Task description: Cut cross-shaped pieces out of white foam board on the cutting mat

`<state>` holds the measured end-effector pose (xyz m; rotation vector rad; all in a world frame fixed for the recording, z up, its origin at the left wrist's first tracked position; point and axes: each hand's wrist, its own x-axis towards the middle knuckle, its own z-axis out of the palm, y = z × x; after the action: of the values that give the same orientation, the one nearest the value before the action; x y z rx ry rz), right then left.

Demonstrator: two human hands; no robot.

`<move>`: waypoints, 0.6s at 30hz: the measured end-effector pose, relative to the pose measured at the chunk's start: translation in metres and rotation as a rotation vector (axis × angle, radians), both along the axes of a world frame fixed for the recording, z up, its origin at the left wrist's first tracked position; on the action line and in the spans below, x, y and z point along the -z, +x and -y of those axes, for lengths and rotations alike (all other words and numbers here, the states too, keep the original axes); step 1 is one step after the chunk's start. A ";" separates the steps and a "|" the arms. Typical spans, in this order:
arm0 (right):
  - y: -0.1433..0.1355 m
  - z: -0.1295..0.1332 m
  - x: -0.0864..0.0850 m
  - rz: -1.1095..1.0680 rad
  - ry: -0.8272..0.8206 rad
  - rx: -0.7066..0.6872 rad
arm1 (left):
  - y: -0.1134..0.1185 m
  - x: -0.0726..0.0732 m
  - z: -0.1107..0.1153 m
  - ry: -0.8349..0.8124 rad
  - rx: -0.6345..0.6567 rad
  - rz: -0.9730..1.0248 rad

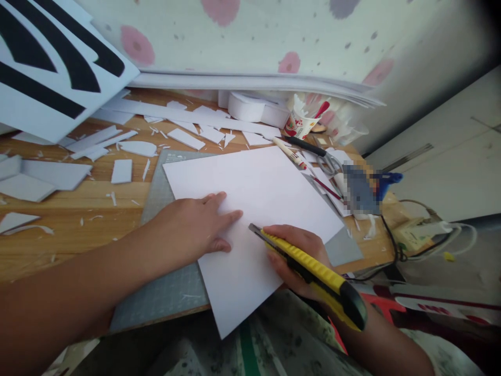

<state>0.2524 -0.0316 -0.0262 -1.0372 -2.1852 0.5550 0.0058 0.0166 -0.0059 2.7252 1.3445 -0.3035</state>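
Observation:
A white foam board sheet [258,183] lies askew on a grey cutting mat [164,297], its near corner jutting past the table edge. My left hand [203,224] rests flat on the sheet with fingers spread. In my right hand [301,250] is a yellow and black utility knife [313,269], gripped around its body. A short length of blade shows at its tip, pointing up and left close to my left fingertips. Whether the blade touches the sheet, I cannot tell.
White offcuts [186,138] litter the wooden table [133,201]. A board with black shapes [66,57] leans at the upper left. Scissors [313,149], a glue tube [289,151] and a paper cup [299,122] stand or lie right of centre. Cables and a power strip [417,232] sit at the right edge.

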 end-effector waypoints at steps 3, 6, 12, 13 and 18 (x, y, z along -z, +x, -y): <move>0.003 0.004 0.000 0.008 0.009 0.011 | 0.000 0.002 -0.002 -0.004 0.002 -0.022; 0.006 0.009 0.000 0.028 0.011 0.013 | 0.000 0.004 -0.003 0.011 0.016 -0.028; 0.011 0.015 -0.002 0.030 0.017 -0.020 | 0.002 -0.001 -0.002 -0.013 -0.012 -0.072; 0.012 0.016 -0.002 0.032 0.016 -0.024 | 0.002 -0.002 -0.002 -0.014 -0.012 -0.073; 0.015 0.023 -0.004 0.042 -0.002 -0.021 | 0.002 -0.002 -0.003 -0.016 -0.018 -0.087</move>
<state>0.2670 -0.0543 -0.0227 -1.0374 -2.2345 0.5498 0.0079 0.0193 -0.0042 2.7145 1.3795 -0.4340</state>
